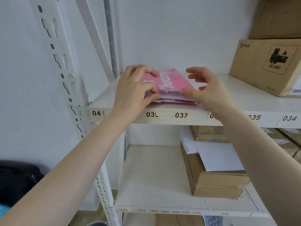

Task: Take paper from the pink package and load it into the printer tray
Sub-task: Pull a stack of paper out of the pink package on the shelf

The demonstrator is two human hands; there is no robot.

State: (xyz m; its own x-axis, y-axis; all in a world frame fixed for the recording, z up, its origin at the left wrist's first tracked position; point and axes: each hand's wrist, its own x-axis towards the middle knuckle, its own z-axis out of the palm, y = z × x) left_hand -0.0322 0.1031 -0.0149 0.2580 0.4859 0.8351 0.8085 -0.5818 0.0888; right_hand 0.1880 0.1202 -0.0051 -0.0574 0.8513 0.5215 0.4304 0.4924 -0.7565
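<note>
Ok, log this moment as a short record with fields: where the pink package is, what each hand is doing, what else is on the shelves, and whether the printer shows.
pink package: flat on upper shelf, near front edge, wrapper torn
left hand: on package's left end, fingers pinching its front edge
right hand: thumb on package's front edge, fingers spread open above
paper: white edges show under wrapper
other: PICO box at right; cardboard boxes on lower shelf
printer: not in view

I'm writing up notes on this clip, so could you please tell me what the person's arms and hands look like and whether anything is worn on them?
Both forearms are bare up to the frame edge: no sleeves show. The left hand and the right hand wear no gloves, and no rings, watch or bracelet can be seen. Fingernails look short and unpainted. No markings or tattoos are visible.
</note>
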